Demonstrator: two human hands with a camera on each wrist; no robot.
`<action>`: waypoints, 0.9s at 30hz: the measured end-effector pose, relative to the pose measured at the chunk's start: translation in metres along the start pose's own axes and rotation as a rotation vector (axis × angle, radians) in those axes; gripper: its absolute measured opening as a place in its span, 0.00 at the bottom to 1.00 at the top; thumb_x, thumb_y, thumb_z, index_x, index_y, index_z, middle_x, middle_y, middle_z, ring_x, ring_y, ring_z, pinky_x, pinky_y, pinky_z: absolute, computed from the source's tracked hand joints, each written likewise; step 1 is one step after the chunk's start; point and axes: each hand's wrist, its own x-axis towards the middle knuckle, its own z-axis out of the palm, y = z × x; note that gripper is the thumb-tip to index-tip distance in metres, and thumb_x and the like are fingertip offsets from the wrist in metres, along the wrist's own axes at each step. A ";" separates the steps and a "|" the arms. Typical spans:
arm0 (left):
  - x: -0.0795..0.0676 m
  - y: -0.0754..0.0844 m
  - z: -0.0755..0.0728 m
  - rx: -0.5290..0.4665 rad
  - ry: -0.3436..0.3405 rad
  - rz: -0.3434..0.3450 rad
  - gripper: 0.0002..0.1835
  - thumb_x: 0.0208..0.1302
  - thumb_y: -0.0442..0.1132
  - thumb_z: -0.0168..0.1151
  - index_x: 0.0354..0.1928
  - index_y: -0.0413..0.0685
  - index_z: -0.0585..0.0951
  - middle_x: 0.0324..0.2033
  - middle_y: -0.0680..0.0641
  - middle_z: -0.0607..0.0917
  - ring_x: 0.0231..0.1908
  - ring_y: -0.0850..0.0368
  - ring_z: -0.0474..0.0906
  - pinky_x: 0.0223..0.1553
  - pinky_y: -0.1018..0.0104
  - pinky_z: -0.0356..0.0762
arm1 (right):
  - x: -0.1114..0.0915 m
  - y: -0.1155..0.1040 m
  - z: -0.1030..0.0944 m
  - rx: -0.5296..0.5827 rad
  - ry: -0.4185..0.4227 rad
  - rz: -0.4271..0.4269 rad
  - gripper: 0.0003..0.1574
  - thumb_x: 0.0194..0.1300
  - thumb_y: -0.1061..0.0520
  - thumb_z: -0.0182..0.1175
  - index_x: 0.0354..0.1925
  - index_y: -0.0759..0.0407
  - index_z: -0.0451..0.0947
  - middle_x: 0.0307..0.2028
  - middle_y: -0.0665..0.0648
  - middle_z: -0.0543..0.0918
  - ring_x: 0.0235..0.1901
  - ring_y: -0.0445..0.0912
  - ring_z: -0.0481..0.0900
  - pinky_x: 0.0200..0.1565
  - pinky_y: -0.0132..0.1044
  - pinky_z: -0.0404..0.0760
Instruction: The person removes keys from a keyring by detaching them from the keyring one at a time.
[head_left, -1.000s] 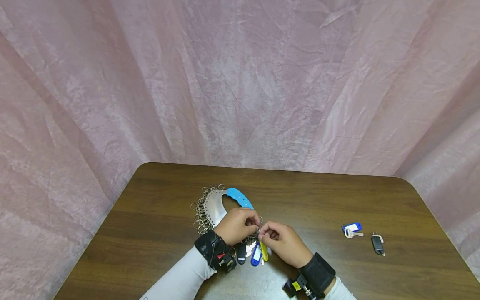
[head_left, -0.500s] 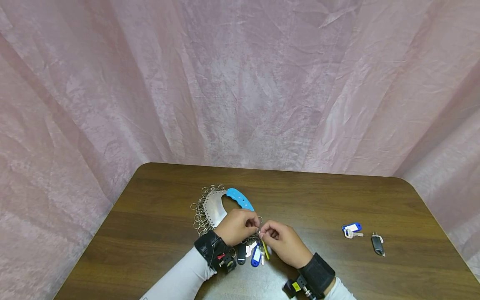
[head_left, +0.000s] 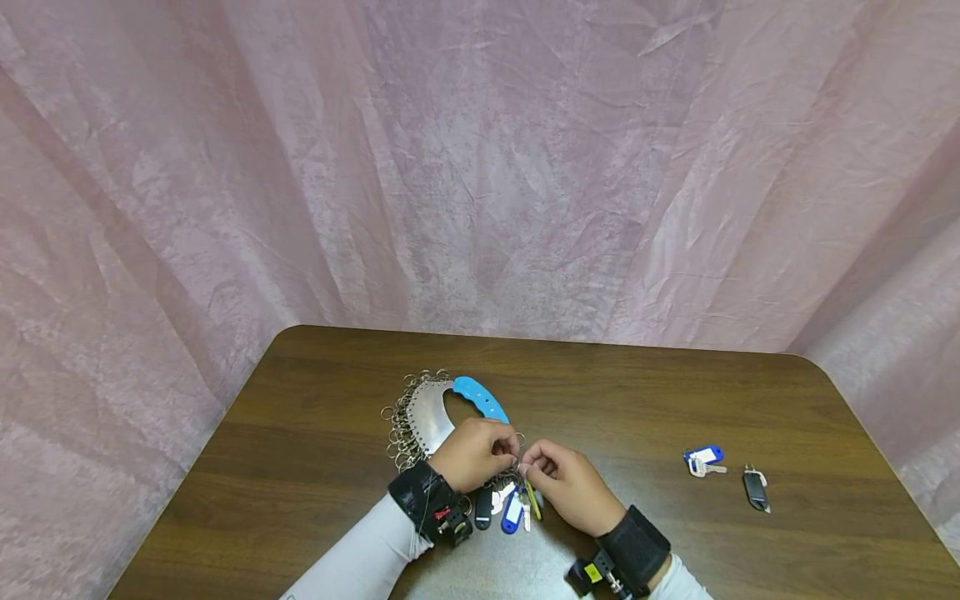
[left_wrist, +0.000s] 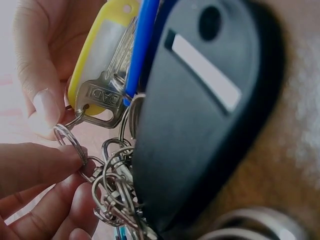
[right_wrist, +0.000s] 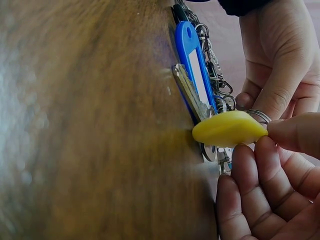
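Note:
A crescent-shaped metal key holder with a blue handle lies on the table, its curved edge hung with many small rings. My left hand reaches over its lower end and pinches a split ring between thumb and finger. Opposite, my right hand pinches the ring end of a yellow key tag. A silver key hangs with that tag, close to the split ring. Beside them a blue key tag and a black key tag hang from the holder's rings.
To the right on the wooden table lie a blue key tag with a key and a black key tag. A pink curtain hangs behind the table's far edge.
The yellow tag has turned from showing its broad face to standing edge-on, and the key beside it has shifted slightly. Both hands stay in almost the same place.

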 end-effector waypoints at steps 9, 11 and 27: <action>0.000 0.002 0.000 0.010 -0.001 0.034 0.07 0.51 0.33 0.66 0.27 0.56 0.80 0.22 0.63 0.75 0.25 0.71 0.70 0.28 0.79 0.69 | 0.000 0.000 -0.002 -0.006 0.011 0.022 0.03 0.67 0.58 0.57 0.35 0.51 0.75 0.27 0.47 0.77 0.24 0.39 0.73 0.27 0.32 0.74; 0.000 0.003 -0.001 0.010 -0.005 0.038 0.07 0.52 0.33 0.66 0.27 0.56 0.80 0.22 0.63 0.75 0.25 0.71 0.70 0.28 0.79 0.69 | 0.000 0.000 -0.002 -0.007 0.007 0.024 0.02 0.68 0.58 0.56 0.35 0.51 0.75 0.27 0.47 0.77 0.24 0.39 0.73 0.27 0.32 0.74; 0.000 0.003 0.000 0.003 -0.017 0.057 0.08 0.51 0.33 0.68 0.27 0.55 0.79 0.23 0.62 0.76 0.26 0.68 0.73 0.29 0.79 0.69 | 0.001 0.002 -0.001 -0.025 0.015 0.042 0.03 0.67 0.56 0.57 0.34 0.51 0.75 0.26 0.46 0.77 0.23 0.39 0.73 0.25 0.32 0.73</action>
